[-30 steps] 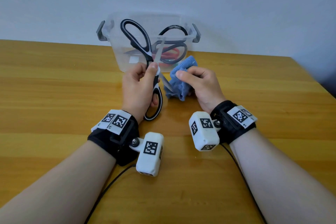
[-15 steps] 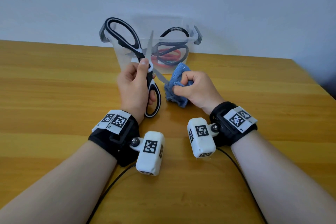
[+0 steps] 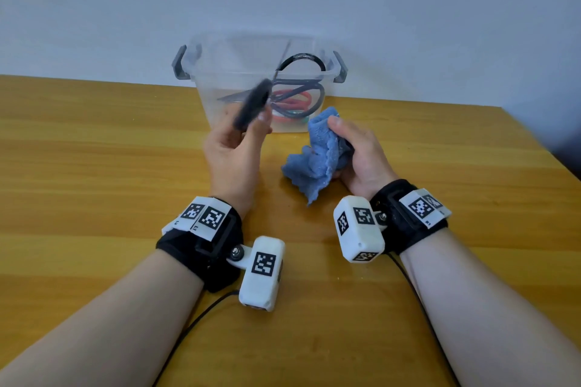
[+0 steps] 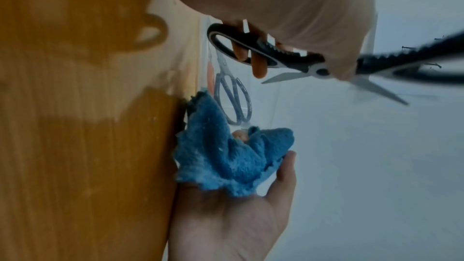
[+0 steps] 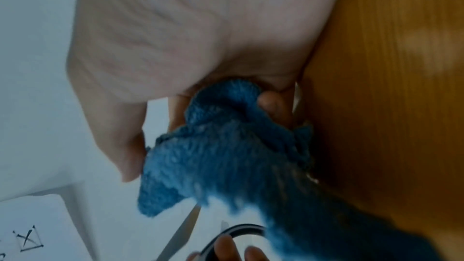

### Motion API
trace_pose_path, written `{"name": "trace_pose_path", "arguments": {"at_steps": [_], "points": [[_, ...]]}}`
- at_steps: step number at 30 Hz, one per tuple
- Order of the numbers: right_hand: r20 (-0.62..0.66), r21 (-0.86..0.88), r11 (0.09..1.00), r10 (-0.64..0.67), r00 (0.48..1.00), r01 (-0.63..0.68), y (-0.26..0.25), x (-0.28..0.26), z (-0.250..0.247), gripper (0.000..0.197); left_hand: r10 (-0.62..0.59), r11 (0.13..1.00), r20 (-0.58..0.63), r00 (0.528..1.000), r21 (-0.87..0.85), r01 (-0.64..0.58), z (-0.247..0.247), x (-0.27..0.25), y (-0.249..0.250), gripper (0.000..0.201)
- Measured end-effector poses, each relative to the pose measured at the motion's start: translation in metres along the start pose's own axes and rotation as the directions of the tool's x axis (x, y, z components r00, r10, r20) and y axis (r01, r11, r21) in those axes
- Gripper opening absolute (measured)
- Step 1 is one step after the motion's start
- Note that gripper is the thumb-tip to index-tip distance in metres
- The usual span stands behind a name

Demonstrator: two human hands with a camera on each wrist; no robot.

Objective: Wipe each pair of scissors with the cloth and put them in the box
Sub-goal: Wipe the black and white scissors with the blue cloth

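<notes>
Now holding black scissors in the left hand, fingers curling through one handle loop and thumb pressing near the pivot, blades splayed apart. Hovering just in front of the box, with the long axis seeming to tip up and away toward its open top, though blurring in the head view and hard to read exactly. Gripping the blue cloth in the right hand, thumb on top and fingers bunching it underneath, lower edge trailing on the table, well in front of the box. Sitting apart from the blades, cloth not touching steel at present. Judging the left hand nearer the box and so the likelier one for dropping the scissors in, the needed path running forward and over the near rim, tips pointing away from the right hand. Counting: one cloth, one box, one pair in hand, and inside the box at least two more, a red-handled pair lying flat and a dark-handled pair, possibly a third; overlapping loops making an exact count uncertain.
</notes>
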State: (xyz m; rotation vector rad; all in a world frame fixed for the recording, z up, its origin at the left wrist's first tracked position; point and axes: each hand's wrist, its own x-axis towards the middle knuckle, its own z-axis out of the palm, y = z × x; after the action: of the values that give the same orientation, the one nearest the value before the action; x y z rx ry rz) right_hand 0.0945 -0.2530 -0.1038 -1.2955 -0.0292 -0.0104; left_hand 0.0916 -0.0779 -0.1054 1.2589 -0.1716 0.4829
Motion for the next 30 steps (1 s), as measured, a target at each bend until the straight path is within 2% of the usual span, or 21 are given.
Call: {"name": "trace_pose_path", "arguments": {"at_steps": [3, 5, 10, 12, 15, 18, 20, 22, 25, 30], "points": [[0.111, -0.003, 1.0, -0.005, 0.994, 0.005, -0.001, -0.001, 0.001, 0.062, 0.019, 0.998, 0.102, 0.995, 0.055, -0.025, -0.002, 0.0, -0.001, 0.033], [0.156, -0.018, 0.999, -0.027, 0.987, 0.03, -0.002, -0.002, 0.001, 0.072, 0.017, 0.993, 0.137, 0.99, 0.114, -0.033, -0.003, 0.0, -0.003, 0.038], [0.174, -0.051, 0.999, -0.009, 0.985, 0.018, -0.002, 0.001, -0.004, 0.093, 0.024, 0.973, 0.129, 0.991, 0.225, -0.052, -0.004, 0.001, -0.004, 0.041], [0.207, -0.084, 0.996, -0.008, 0.978, 0.026, -0.002, 0.001, -0.007, 0.074, 0.034, 0.965, 0.119, 0.992, 0.254, -0.064, -0.004, 0.001, -0.006, 0.041], [0.221, -0.143, 0.989, -0.001, 0.975, 0.033, -0.004, -0.003, -0.005, 0.012, 0.05, 0.943, 0.124, 0.991, 0.321, -0.088, -0.006, 0.003, -0.009, 0.039], [0.168, -0.154, 0.987, -0.024, 0.985, 0.051, -0.002, -0.004, -0.002, 0.015, 0.093, 0.898, 0.117, 0.989, 0.42, -0.134, -0.008, 0.005, -0.013, 0.027], [0.136, -0.128, 0.991, -0.026, 0.99, 0.043, -0.002, -0.005, -0.003, 0.021, 0.034, 0.911, 0.057, 0.998, 0.41, -0.054, -0.009, 0.006, -0.014, 0.021], [0.136, -0.094, 0.995, -0.022, 0.99, 0.035, -0.003, -0.005, -0.005, 0.024, -0.072, 0.946, 0.024, 0.997, 0.318, 0.06, -0.008, 0.006, -0.014, 0.029], [0.142, -0.079, 0.996, -0.028, 0.989, 0.04, -0.002, -0.004, -0.005, 0.021, -0.178, 0.941, 0.073, 0.981, 0.305, 0.148, -0.006, 0.004, -0.013, 0.033], [0.134, -0.106, 0.993, -0.028, 0.991, 0.043, 0.001, -0.003, -0.006, 0.02, -0.232, 0.922, 0.182, 0.956, 0.356, 0.155, -0.003, 0.002, -0.011, 0.032]]}}
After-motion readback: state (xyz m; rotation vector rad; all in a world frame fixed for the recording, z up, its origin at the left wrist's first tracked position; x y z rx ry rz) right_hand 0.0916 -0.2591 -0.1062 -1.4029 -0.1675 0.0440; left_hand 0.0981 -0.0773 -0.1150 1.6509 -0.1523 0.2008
